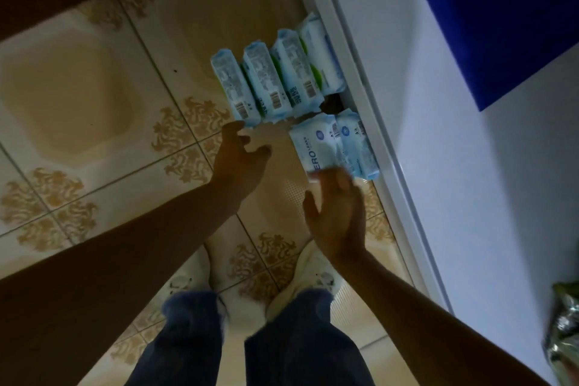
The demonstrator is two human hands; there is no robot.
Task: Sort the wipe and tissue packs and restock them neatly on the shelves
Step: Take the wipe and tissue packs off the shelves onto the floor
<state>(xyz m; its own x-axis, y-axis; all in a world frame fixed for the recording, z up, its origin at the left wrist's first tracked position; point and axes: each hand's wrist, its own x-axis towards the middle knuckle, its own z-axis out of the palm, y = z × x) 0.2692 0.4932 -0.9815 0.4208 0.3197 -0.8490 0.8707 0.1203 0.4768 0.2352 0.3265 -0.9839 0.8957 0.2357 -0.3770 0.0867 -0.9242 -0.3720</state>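
View: looking straight down from the head camera, with both bare forearms reaching forward over a tiled floor (pixel 94 78).

Row of four packs (pixel 275 81): pale blue packs set side by side at a slant, barcodes and small print facing up. The rightmost one lies against the white shelf edge (pixel 380 147).

Pair of packs (pixel 336 144): two more pale blue packs, side by side and nearer the person than the row. The right one is tucked against the white shelf edge, and the left one shows the blue letters "ERO".

Left hand (pixel 241 160): open and holding nothing, fingers spread and loosely bent. Its foremost fingertip is just beside the near corner of the leftmost pack in the row.

Right hand (pixel 338 216): open, with the thumb held apart and the fingers stretched forward. The fingertips are blurred and overlap the near end of the lettered pack; whether they press on it cannot be told.

White shelf top (pixel 470 197): a flat white surface filling the right side of the view.

Blue object (pixel 501 16): a dark blue block lying on the white shelf top at upper right.

Shiny packet (pixel 564 341): green and silver, at the lower right edge and only partly in view.

Legs (pixel 238 341): blue trousers above white shoes (pixel 313 273) on the floor.
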